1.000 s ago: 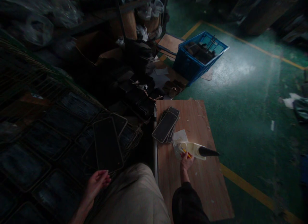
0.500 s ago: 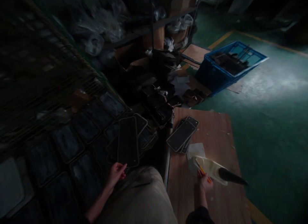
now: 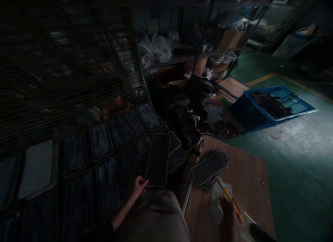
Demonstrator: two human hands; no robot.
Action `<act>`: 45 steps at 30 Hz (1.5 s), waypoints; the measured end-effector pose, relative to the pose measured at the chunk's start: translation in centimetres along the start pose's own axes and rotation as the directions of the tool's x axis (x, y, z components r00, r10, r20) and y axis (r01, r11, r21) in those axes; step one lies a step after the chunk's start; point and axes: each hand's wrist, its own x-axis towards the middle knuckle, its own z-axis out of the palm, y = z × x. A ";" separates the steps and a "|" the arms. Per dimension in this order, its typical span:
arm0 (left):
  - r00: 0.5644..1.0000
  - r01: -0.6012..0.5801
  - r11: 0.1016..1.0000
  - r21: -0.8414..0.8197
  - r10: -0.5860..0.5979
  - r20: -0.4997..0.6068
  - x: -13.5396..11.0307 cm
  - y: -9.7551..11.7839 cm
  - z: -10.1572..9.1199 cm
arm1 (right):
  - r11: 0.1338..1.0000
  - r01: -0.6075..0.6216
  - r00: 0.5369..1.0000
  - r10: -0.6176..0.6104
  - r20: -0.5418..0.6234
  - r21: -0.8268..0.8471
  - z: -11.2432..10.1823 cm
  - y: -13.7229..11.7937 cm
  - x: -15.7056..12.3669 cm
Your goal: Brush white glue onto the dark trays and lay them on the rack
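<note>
Rt hand grips brush, bristles fwd, long axis slanting L

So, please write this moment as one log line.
left hand: at corner of dark panel; right hand: grips yellow-handled brush; wooden board: stacked panels, pale sheet; beyond: blue crate

The brush is coloured yellow along its handle and pale at its bristles. The near-black panel is edged with a thin pale outline, matched on the dark grey plates across the tabletop, itself grained in reddish brown. The rowed slabs are streaked bluish white over black. The crate is coloured blue; the green floor is striped with yellow.
</note>
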 end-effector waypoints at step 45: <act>0.969 0.142 0.867 -0.477 -0.025 0.244 2.0 -3.2 -1.7 | 0.418 0.908 -0.028 0.048 0.998 0.005 20.4 -6.3 -13.3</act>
